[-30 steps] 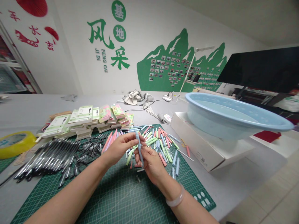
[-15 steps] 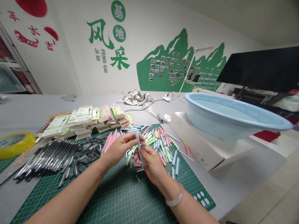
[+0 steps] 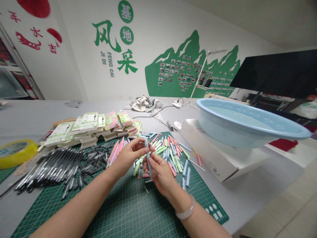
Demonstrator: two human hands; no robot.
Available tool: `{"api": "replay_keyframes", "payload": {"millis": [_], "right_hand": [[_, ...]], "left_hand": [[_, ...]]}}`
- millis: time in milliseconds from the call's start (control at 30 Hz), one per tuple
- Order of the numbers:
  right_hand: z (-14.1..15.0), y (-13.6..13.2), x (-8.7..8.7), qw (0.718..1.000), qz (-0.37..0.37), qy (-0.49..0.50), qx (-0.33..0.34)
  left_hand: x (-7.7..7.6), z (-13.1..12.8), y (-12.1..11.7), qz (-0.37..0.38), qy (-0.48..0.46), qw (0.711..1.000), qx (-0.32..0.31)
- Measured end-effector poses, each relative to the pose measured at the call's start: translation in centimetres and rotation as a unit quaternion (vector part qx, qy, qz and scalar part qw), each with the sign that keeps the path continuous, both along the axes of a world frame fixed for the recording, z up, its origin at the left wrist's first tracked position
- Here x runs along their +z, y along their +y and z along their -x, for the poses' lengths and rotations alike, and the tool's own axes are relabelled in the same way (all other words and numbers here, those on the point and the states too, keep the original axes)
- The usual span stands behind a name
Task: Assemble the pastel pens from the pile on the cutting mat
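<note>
- Head view: two hands, one blue pen point(image 3: 148, 160), one basin point(image 3: 232, 132), one box point(image 3: 215, 153) and one tape roll point(image 3: 31, 153); overlapping black pens point(image 3: 56, 168) and pastel pieces point(image 3: 170, 152) cannot be counted reliably.
- Left hand point(image 3: 128, 157): fingers clamped on the upper part of the blue pen.
- Right hand point(image 3: 160, 172): fingers clamped on its lower part.
- Pen position: tilted slightly, above the green gridded mat point(image 3: 138, 208).
- Change from earlier frame: left fingers arch slightly higher; basin and box unchanged.
- Materials: smooth, round-rimmed plastic basin on white rectangular box; glossy yellow tape; grey counter point(image 3: 223, 195).
</note>
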State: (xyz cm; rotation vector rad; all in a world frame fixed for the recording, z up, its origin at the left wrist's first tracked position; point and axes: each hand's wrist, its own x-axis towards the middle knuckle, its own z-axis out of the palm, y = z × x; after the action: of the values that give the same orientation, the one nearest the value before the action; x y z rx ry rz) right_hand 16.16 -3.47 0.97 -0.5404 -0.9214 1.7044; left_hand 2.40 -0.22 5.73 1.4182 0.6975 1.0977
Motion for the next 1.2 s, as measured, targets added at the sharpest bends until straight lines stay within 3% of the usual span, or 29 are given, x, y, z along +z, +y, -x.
{"api": "replay_keyframes", "payload": {"millis": [200,433,667,933,1200], "right_hand": [[-0.1,0.1,-0.3,1.0,-0.008,-0.002,0.012],[-0.3,0.1,-0.2,0.999,0.001,0.024,0.043],[-0.5,0.1,0.2,0.999,-0.009,0.041,0.013],[-0.1,0.3,-0.8,0.999,0.006,0.028,0.027],[0.0,0.1,-0.4,0.998,-0.007,0.042,0.036]], "left_hand": [[0.0,0.2,0.2,-0.021,0.072,0.994,0.083],[-0.7,0.6,0.6,0.021,0.031,0.999,0.022],[-1.1,0.5,0.6,0.005,0.028,0.999,0.019],[-1.8,0.3,0.7,0.002,0.009,1.0,0.025],[-2.1,0.3,0.8,0.011,0.001,1.0,0.026]]}}
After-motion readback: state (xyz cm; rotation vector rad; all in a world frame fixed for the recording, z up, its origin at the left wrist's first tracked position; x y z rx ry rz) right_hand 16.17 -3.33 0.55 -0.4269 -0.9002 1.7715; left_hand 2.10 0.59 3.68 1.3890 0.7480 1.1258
